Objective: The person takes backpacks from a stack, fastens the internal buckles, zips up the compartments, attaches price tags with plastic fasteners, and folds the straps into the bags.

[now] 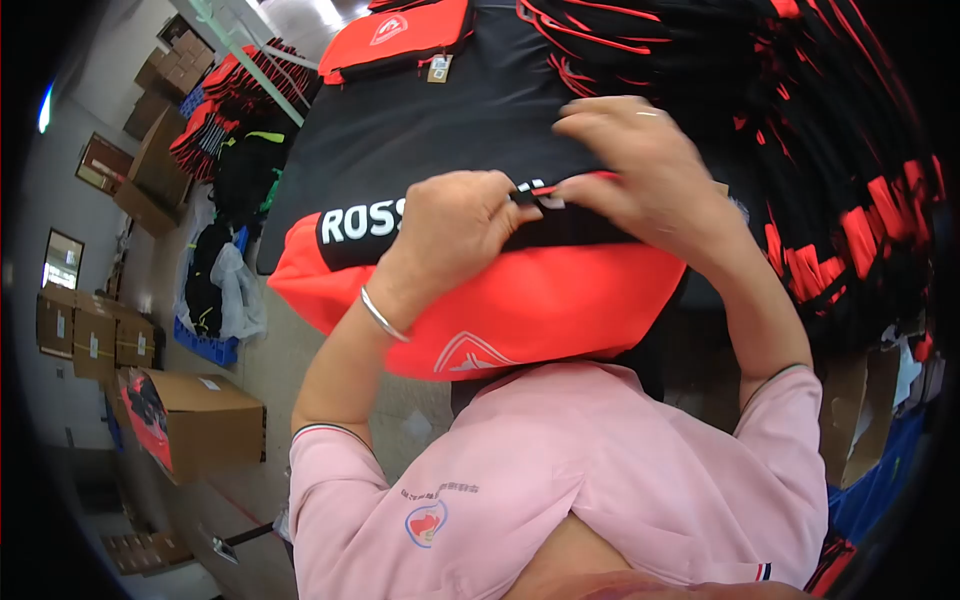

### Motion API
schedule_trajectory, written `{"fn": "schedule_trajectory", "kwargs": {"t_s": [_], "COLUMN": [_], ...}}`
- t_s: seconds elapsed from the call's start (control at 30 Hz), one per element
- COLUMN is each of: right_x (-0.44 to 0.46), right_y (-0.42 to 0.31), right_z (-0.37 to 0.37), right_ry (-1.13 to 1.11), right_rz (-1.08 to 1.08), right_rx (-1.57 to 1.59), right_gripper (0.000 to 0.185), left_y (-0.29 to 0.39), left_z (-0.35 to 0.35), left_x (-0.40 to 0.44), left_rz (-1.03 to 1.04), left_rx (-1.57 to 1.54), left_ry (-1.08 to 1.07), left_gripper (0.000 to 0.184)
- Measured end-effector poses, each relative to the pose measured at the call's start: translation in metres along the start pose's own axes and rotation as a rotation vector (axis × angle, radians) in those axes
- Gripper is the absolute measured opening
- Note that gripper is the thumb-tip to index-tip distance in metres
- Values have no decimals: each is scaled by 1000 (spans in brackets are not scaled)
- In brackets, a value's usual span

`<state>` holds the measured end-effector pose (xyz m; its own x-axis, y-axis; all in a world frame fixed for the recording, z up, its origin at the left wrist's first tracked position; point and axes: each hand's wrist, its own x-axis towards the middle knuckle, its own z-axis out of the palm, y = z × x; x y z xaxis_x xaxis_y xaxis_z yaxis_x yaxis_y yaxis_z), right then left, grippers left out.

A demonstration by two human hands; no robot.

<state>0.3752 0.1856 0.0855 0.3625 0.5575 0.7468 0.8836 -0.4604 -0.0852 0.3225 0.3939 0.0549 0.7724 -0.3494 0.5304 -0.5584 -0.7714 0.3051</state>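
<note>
A red and black bag (560,305) with white lettering on its black band lies across the near edge of the black table, against my body. My left hand (455,225), with a silver bangle at the wrist, is closed on a small black strap piece (522,198) above the lettering. Just right of it, my right hand (640,165) has thumb and fingers spread, the thumb touching the strap's red-edged end. That hand is slightly blurred.
Another red and black bag (395,40) with a tag lies at the table's far left. Black and red bags are piled on the right (800,150). Cardboard boxes (215,425) and a blue pallet (205,342) stand on the floor at left; an open carton (855,415) is at right.
</note>
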Motion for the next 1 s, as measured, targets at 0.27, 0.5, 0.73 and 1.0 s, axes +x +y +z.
{"fn": "schedule_trajectory", "kwargs": {"t_s": [0.27, 0.5, 0.73, 1.0], "right_x": [7, -11, -4, -2], "right_y": [12, 12, -3, 2], "right_z": [23, 15, 26, 1], "right_ry": [-423, -378, -93, -425], "right_rz": [227, 122, -255, -360], "right_rx": [636, 657, 261, 535], "right_gripper": [14, 25, 13, 29], "left_y": [1, -5, -5, -15], "left_z": [-4, -1, -4, -10], "left_x": [-15, -14, -16, -39], "left_rz": [14, -5, 27, -14], "left_rx": [12, -43, -61, -131], "left_ry": [47, 41, -4, 4], "left_gripper": [27, 28, 27, 28]}}
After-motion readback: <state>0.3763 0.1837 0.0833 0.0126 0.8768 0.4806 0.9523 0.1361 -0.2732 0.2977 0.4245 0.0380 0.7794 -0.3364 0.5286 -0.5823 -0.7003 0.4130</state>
